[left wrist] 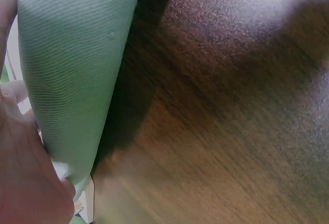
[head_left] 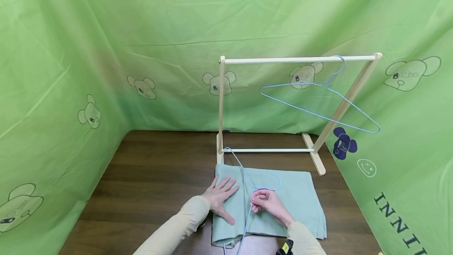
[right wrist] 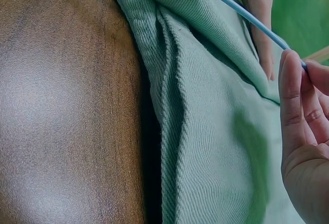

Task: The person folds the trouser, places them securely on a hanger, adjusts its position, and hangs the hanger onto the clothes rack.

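A pale green folded cloth, perhaps trousers, lies on the table, its left part folded over. My left hand rests flat on that fold with fingers spread; in the left wrist view the hand lies beside the rounded cloth edge. A blue wire hanger is partly under the fold, its hook over the cloth to the right. My right hand pinches the hanger's wire near the hook. The right wrist view shows the wire between thumb and fingertips, raised above the cloth.
Behind the cloth stands a wooden rack with a white top rail. Another blue wire hanger hangs near the rail's right end. Green printed fabric encloses the brown wooden table at the back and sides.
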